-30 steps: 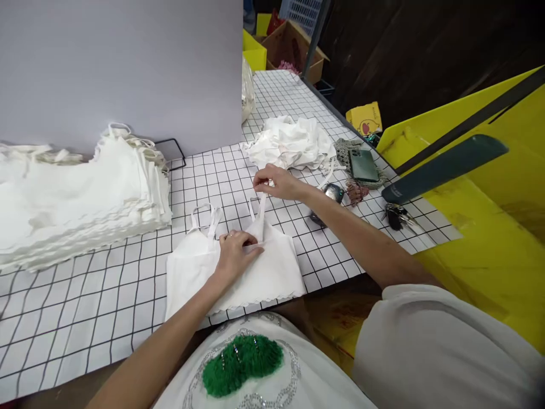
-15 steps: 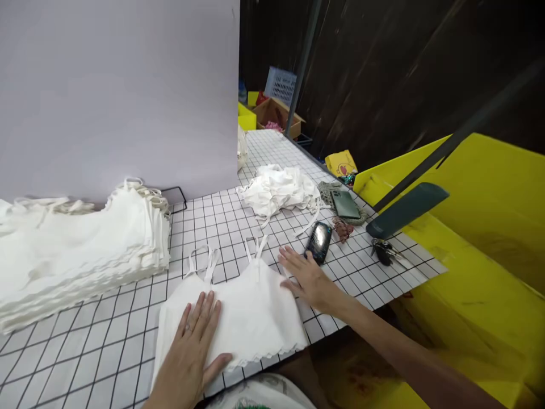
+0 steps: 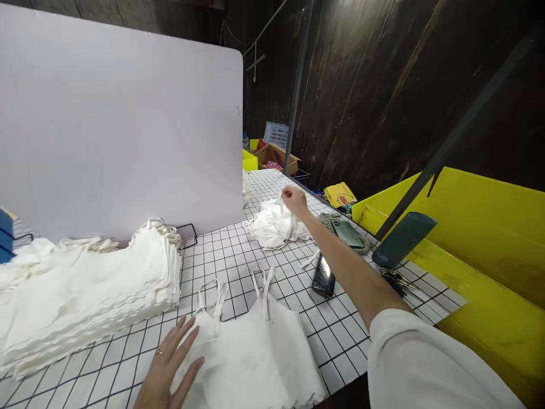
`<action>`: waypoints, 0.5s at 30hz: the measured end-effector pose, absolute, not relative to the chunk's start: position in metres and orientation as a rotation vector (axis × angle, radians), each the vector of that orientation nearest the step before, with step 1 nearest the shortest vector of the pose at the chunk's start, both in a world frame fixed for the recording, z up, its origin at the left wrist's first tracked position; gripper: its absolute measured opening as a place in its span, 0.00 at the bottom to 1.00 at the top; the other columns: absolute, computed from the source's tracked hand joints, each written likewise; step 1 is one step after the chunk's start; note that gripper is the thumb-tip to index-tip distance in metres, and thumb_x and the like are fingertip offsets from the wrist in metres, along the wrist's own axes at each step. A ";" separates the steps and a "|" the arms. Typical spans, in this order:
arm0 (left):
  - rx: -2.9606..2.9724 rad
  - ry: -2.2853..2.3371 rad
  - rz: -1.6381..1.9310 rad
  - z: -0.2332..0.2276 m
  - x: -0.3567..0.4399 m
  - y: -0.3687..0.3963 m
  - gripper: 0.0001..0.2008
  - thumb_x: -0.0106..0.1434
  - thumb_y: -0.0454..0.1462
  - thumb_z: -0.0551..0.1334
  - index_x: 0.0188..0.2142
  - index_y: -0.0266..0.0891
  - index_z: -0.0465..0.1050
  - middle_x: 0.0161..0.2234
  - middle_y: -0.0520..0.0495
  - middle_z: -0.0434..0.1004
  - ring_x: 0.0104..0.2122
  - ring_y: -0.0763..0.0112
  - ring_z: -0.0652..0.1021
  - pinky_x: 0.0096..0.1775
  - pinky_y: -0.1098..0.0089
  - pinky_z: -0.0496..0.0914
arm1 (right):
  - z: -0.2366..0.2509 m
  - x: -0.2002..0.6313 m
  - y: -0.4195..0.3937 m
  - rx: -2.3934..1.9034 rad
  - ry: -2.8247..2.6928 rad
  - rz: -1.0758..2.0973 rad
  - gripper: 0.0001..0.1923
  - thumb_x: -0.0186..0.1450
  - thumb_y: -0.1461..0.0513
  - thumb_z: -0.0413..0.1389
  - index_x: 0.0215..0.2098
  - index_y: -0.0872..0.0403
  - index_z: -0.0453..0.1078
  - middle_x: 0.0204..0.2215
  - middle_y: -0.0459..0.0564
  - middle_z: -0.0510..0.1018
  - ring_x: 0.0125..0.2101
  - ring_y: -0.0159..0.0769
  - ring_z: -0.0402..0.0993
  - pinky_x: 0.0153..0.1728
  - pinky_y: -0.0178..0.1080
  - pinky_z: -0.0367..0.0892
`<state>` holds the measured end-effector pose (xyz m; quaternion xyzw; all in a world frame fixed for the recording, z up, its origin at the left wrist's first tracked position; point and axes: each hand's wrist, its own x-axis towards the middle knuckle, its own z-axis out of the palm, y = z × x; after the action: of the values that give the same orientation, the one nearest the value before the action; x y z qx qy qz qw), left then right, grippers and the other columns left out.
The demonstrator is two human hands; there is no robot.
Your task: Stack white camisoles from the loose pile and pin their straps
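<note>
A white camisole (image 3: pixel 259 349) with thin straps lies spread flat at the table's near edge. My left hand (image 3: pixel 170 360) is over its left side, fingers apart and holding nothing. My right hand (image 3: pixel 294 200) reaches to the far heap of crumpled white camisoles (image 3: pixel 272 227). Its fingers are pinched on a bit of white fabric lifted slightly from the heap. To the left stands a thick, neat stack of white camisoles (image 3: pixel 102 289) with their straps toward the back.
A grey-white board (image 3: pixel 128 130) stands behind the stack. Right of the camisole lie a black phone (image 3: pixel 323 277), a green phone (image 3: pixel 347 233), keys (image 3: pixel 398 281) and a dark green bottle (image 3: pixel 404 241). A yellow bin (image 3: pixel 489 244) borders the table's right side.
My right hand has left the flat camisole and reached forward to the heap, pinching fabric. My left hand has shifted left on the camisole. The view has tilted up.
</note>
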<state>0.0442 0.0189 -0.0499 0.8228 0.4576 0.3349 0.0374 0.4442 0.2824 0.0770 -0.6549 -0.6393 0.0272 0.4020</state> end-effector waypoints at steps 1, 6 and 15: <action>2.453 1.430 1.021 -0.049 0.038 0.021 0.28 0.70 0.38 0.58 0.67 0.59 0.59 0.65 0.50 0.68 0.63 0.55 0.70 0.55 0.57 0.75 | 0.098 0.447 0.288 -1.623 -1.554 0.070 0.09 0.65 0.67 0.47 0.34 0.55 0.68 0.28 0.51 0.77 0.31 0.38 0.75 0.40 0.47 0.75; 2.113 1.432 1.067 -0.027 0.046 0.056 0.20 0.67 0.47 0.61 0.58 0.55 0.74 0.59 0.49 0.75 0.59 0.52 0.74 0.49 0.59 0.79 | 0.213 0.429 0.290 -1.184 -1.402 0.461 0.04 0.69 0.64 0.47 0.35 0.52 0.59 0.24 0.44 0.76 0.22 0.32 0.77 0.24 0.34 0.72; 1.618 0.988 1.304 0.108 0.148 0.156 0.47 0.53 0.48 0.74 0.68 0.46 0.56 0.69 0.37 0.57 0.67 0.48 0.63 0.64 0.50 0.63 | 0.355 0.318 0.216 -0.507 -1.622 0.676 0.08 0.73 0.59 0.51 0.37 0.53 0.58 0.35 0.46 0.78 0.39 0.34 0.82 0.35 0.34 0.74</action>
<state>0.1484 0.1559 0.1080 0.6420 0.3921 0.5175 0.4078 0.3181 0.2160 0.3546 -0.2196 -0.7026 0.2928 0.6102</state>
